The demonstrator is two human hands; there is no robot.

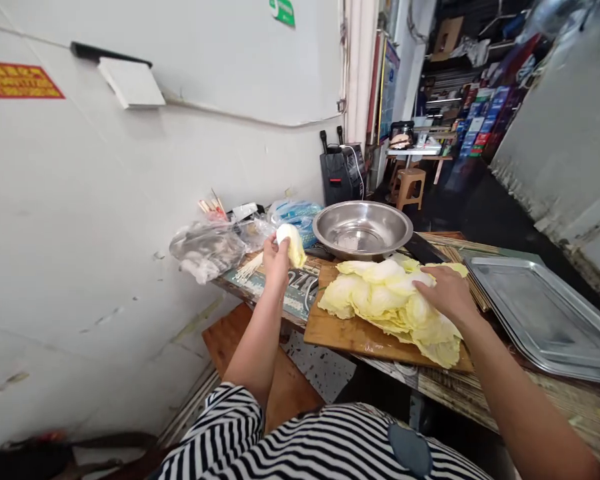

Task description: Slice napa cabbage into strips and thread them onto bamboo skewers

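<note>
My left hand [276, 259] is closed around a small cabbage leaf [292, 245], white at the base and yellow at the tip, held up left of the board. A pile of pale yellow napa cabbage leaves [385, 293] covers much of the wooden cutting board [340, 337]. At the right end of that pile, my right hand [446, 290] has its fingers on a cabbage leaf [427, 279], thumb against the white part. Just behind the board stands a wide steel basin [363, 230], with only bare metal showing inside.
Stacked metal trays [545, 313] lie on the right of the table. Thin skewers [250, 268], a clear plastic bag [210, 250] and a blue bag [297, 217] sit at the left by the wall. A dark blade [427, 248] lies behind the leaves. A black speaker [341, 175] stands farther back.
</note>
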